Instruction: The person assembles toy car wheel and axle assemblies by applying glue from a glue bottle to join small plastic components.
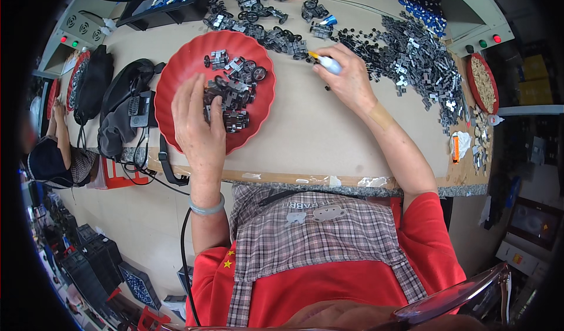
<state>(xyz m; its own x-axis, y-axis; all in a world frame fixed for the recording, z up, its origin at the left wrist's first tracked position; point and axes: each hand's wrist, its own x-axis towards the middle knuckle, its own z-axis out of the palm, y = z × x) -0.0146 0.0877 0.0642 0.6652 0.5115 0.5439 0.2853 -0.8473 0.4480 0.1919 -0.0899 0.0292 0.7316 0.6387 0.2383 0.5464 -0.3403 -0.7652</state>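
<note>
One white bottle (331, 65), yellow-tipped, grasped in the right hand (348, 77), near a row of dark wheeled assemblies (281, 39). One red scalloped dish (175, 66) containing similar wheeled pieces (237, 121), partly hidden by the left hand (198, 116); cannot tell whether it clasps any. One heap of loose grey parts (420, 61), right. One black bag (124, 90), left of dish.

Red dish (187, 56), plaid apron (320, 243), seemingly grey-black parts (237, 121)

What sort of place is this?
Probably a small-parts assembly workshop: a long workbench carries a heap of small dark parts, and a red bowl holds little wheeled pieces.
</note>
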